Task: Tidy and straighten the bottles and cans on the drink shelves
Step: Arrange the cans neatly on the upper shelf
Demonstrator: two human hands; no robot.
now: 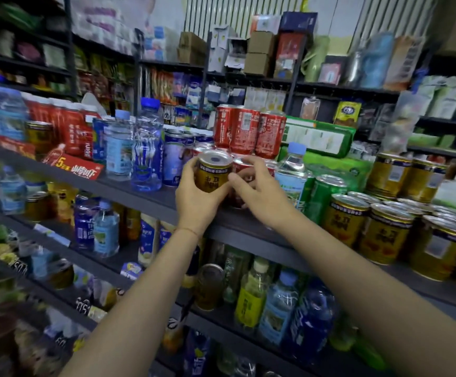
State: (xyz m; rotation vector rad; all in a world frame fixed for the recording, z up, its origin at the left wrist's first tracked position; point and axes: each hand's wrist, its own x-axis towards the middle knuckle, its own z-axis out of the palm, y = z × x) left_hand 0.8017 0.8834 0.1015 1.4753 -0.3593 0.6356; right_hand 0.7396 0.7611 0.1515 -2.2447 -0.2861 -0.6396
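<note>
Most of the shelf [145, 197] looks unsorted to me: bottles [148, 148] left of my hands stand mixed. My left hand [194, 197] grips a gold can [214, 171] at the front edge; my right hand [259, 191] curls round a red can [242, 170] beside it.

Held can [212, 172]: gold-yellow, dark band, silver top. Stacked cans [248, 130]: red, white text. Cans at right [384, 229]: gold, red marks, dark blue rims. Bottles [148, 148]: clear blue, blue caps. Green can [323, 197]. Shelf [139, 197]: dark grey.
</note>
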